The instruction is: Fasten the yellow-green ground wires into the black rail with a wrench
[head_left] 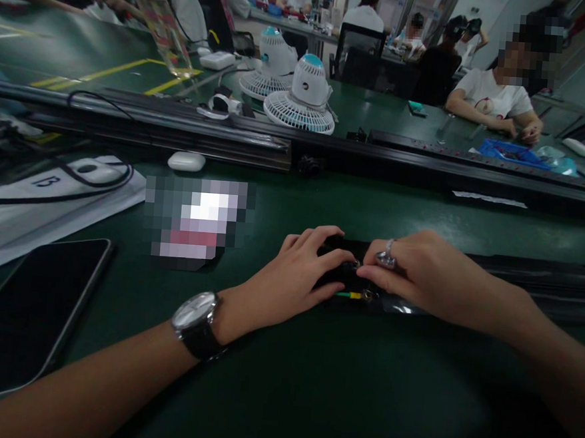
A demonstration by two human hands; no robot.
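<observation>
A long black strip-shaped part point(529, 279) lies on the green table, running off to the right. My left hand point(296, 272), with a wristwatch, presses its curled fingers on the strip's left end. My right hand point(419, 271), wearing a ring, pinches a small metal piece at the same end, fingertips meeting those of the left. A thin green and yellow wire point(350, 294) sticks out just below the fingers. Part of the strip's end is hidden under both hands.
A dark tablet point(25, 317) lies at the lower left, papers point(48, 202) and a cable behind it. A white earbud case point(186, 161) sits by a black rail point(178, 134). Two small white fans point(304, 96) stand beyond. A seated person point(501, 97) works at the far right.
</observation>
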